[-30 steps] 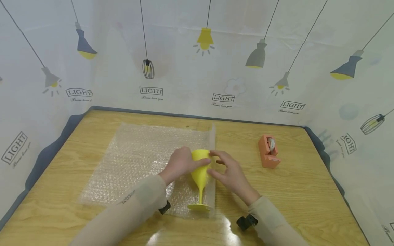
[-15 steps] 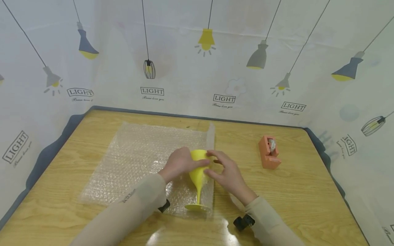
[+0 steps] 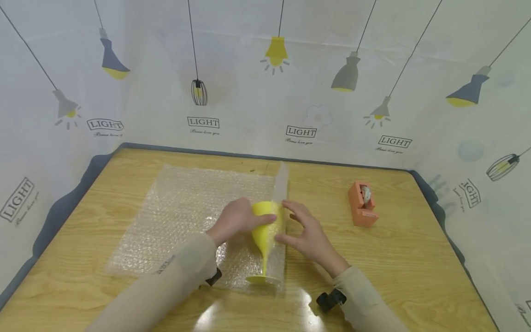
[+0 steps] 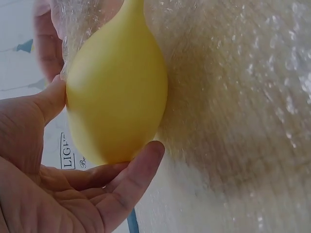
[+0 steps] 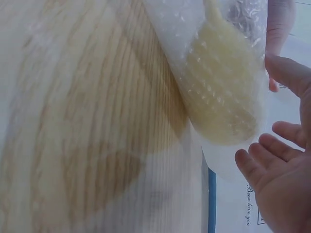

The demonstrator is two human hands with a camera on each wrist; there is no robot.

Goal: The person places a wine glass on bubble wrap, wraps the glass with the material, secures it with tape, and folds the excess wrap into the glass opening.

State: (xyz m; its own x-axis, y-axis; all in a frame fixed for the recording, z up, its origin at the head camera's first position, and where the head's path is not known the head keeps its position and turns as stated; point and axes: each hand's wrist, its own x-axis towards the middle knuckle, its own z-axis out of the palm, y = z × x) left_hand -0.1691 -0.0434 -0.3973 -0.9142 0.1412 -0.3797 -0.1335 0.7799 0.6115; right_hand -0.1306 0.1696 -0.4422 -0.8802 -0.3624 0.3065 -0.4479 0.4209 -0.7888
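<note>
A yellow goblet (image 3: 261,235) lies on its side on a sheet of bubble wrap (image 3: 182,216), its foot toward me. My left hand (image 3: 234,219) holds the bowl, thumb on one side and fingers curled about the rim end in the left wrist view. The wrap's right edge stands folded up against the goblet's right side. At that fold is my right hand (image 3: 309,235), its thumb touching the wrap and its fingers spread loosely. Through the wrap, the goblet's bowl (image 5: 223,87) shows blurred in the right wrist view.
An orange tape dispenser (image 3: 362,205) with a roll of tape stands on the wooden table (image 3: 394,267), right of the hands. A white curtain printed with lamps (image 3: 249,92) surrounds the table's back and sides.
The goblet has shifted slightly left with my left hand. The wrap's right edge has risen and now covers part of the goblet's right side, my right hand beside it.
</note>
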